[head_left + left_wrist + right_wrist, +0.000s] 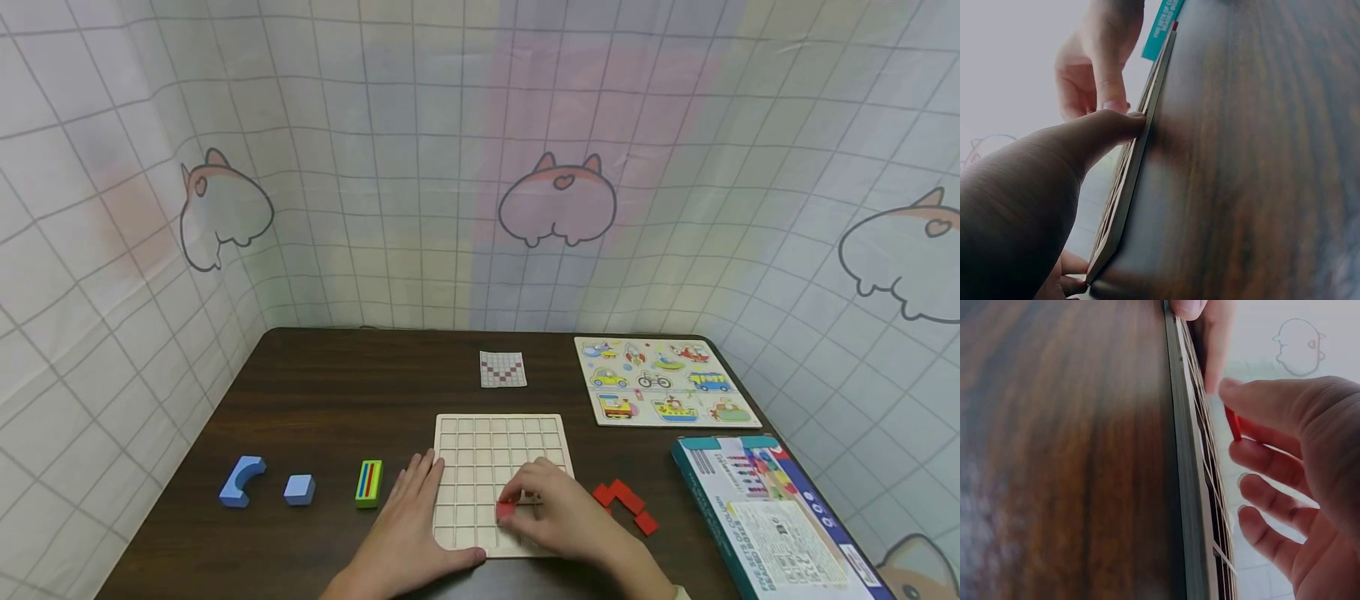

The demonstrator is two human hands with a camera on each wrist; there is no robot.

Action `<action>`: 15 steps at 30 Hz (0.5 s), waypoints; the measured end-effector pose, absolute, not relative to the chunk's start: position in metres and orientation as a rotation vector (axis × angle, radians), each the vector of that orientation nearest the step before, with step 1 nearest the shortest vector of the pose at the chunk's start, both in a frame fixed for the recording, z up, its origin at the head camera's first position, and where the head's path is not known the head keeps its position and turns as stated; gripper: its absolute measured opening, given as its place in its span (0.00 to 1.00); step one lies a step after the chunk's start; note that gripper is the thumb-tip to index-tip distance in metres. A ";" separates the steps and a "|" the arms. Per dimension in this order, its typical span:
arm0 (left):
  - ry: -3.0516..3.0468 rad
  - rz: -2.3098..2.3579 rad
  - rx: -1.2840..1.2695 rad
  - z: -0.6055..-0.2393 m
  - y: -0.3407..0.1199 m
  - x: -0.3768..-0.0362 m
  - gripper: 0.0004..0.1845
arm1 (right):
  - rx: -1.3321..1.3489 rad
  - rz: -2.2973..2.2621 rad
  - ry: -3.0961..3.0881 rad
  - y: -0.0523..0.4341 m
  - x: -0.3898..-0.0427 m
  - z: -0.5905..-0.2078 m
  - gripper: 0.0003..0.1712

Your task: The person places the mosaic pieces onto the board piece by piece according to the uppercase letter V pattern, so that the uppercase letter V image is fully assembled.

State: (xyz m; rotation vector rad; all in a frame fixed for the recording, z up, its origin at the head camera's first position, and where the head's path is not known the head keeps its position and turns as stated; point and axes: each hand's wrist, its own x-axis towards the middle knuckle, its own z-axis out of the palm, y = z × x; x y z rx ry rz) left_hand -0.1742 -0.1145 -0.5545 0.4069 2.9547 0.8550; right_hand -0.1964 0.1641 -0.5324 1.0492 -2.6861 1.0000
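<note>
A pale wooden grid board lies on the dark table. My right hand is over its front half, pinching a small red square tile between thumb and fingers. In the right wrist view the red tile is seen edge-on, just above the grid. My left hand rests against the board's front left corner, its straight fingers along the left side and its thumb at the front edge. Just right of the board lie several loose red tiles. Behind the board is a small pattern card with coloured squares on a grid.
To the left stand a blue arch block, a blue cube and a green block with coloured stripes. A vehicle picture board lies back right, a teal-edged box front right. Patterned curtains surround the table.
</note>
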 end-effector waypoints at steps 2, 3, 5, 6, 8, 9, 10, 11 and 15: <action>2.953 0.855 0.407 -0.554 -0.114 -0.174 0.79 | 1.040 0.983 -2.719 0.164 -0.197 -0.533 0.10; 2.951 0.855 0.405 -0.554 -0.114 -0.174 0.79 | 1.031 0.979 -2.737 0.164 -0.197 -0.533 0.10; 2.947 0.856 0.403 -0.553 -0.114 -0.174 0.79 | 1.017 0.973 -2.760 0.163 -0.197 -0.533 0.10; 2.944 0.857 0.402 -0.553 -0.114 -0.174 0.79 | 1.014 0.969 -2.765 0.163 -0.197 -0.533 0.10; 2.943 0.857 0.400 -0.553 -0.114 -0.173 0.79 | 1.008 0.960 -2.772 0.163 -0.197 -0.532 0.09; 2.942 0.859 0.399 -0.553 -0.114 -0.173 0.79 | 1.003 0.955 -2.774 0.162 -0.197 -0.532 0.08; 2.943 0.860 0.399 -0.553 -0.114 -0.173 0.79 | 1.000 0.948 -2.772 0.162 -0.197 -0.532 0.07; 2.944 0.862 0.398 -0.553 -0.114 -0.173 0.79 | 0.995 0.941 -2.773 0.161 -0.197 -0.531 0.07; 2.943 0.859 0.389 -0.554 -0.114 -0.174 0.80 | 0.970 0.903 -2.787 0.159 -0.197 -0.531 0.06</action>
